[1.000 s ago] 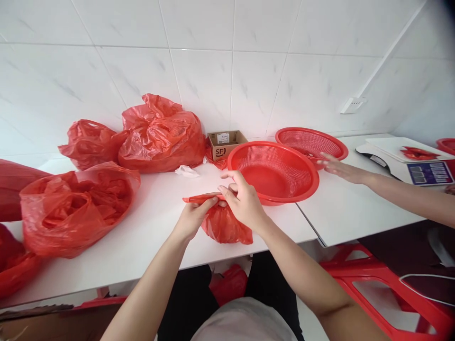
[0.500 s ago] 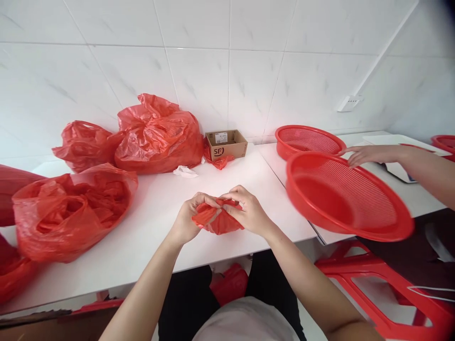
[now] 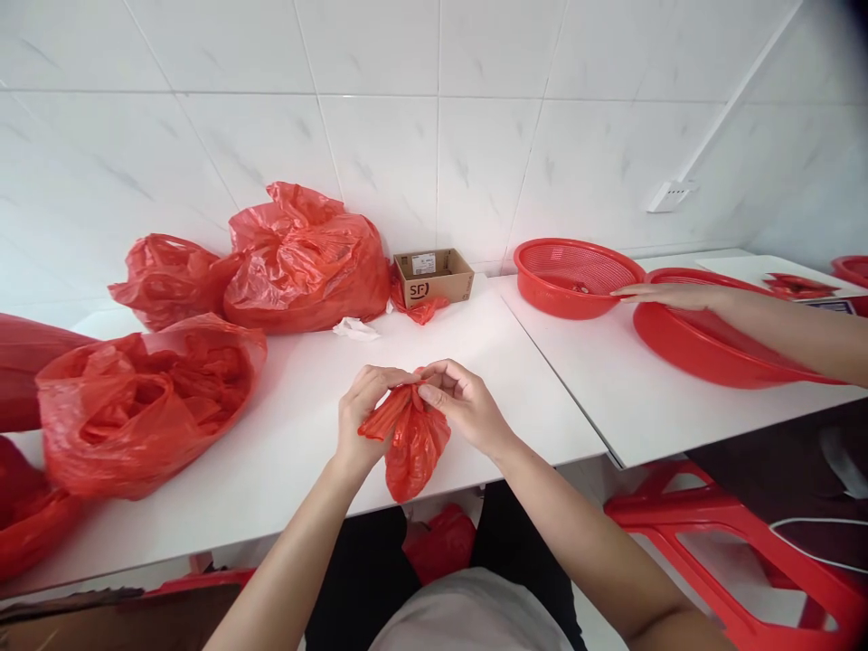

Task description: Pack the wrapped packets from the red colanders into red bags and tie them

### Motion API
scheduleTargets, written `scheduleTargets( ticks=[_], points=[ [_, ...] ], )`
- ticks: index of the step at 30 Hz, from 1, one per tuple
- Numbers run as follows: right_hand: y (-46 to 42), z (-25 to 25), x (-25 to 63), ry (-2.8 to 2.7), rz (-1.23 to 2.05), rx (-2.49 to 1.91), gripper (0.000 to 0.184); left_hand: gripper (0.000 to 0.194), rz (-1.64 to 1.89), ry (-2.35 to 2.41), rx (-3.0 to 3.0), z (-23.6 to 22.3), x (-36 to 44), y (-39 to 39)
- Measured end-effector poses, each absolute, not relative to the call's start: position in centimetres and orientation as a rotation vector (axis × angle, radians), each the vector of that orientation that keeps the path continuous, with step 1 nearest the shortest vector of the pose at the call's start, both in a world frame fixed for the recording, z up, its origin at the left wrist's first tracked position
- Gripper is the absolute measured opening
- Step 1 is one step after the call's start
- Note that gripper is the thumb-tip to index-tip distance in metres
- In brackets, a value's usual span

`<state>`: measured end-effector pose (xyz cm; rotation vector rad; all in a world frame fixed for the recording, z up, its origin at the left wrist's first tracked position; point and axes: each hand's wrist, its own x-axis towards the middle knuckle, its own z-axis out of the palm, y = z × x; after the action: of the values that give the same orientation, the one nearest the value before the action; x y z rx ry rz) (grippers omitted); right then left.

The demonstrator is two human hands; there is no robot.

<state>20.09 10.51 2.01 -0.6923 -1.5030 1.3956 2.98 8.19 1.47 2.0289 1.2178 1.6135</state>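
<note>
A small red plastic bag [image 3: 410,440] hangs over the near part of the white table [image 3: 285,443], its top gathered between my hands. My left hand [image 3: 366,418] pinches the bag's twisted neck from the left. My right hand [image 3: 465,405] pinches the same neck from the right, fingertips nearly touching the left ones. Both hands are closed on the bag, which droops below them toward the table edge.
Several full red plastic bags [image 3: 136,402] crowd the table's left and back [image 3: 305,262]. A small cardboard box [image 3: 434,276] stands by the tiled wall. A co-worker's hand [image 3: 668,294] rests on a red colander [image 3: 719,339] at right, beside another colander [image 3: 573,276]. A red stool [image 3: 712,533] stands below.
My hands gathered the bag's mouth into a twisted neck and lifted it slightly. The co-worker took the big colander from in front of me and set it down at the right.
</note>
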Motion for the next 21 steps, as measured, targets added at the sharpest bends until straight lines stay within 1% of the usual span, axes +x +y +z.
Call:
scheduleTargets(
  ticks=[5, 10, 13, 18, 21],
  points=[
    [10.9, 2.8, 20.3, -1.632, 1.394, -0.745, 0.018, 0.016, 1.553, 1.227, 2.088, 2.7, 2.3, 8.1],
    [11.3, 4.0, 20.9, -1.836, 1.341, -0.769, 0.02, 0.014, 1.366, 1.165, 2.107, 4.0, 0.9, 8.2],
    [11.6, 4.4, 21.1, -1.947, 1.371, -0.718, 0.022, 0.012, 1.273, 1.132, 2.082, 4.2, 0.5, 8.2],
    [11.7, 4.6, 21.1, -1.869, 1.451, -0.689, 0.02, 0.014, 1.386, 1.145, 2.085, 3.7, 0.6, 8.0],
    [11.8, 4.4, 21.2, -1.839, 1.565, -0.664, 0.019, 0.013, 1.429, 1.111, 2.15, 3.7, 0.8, 8.0]
  ],
)
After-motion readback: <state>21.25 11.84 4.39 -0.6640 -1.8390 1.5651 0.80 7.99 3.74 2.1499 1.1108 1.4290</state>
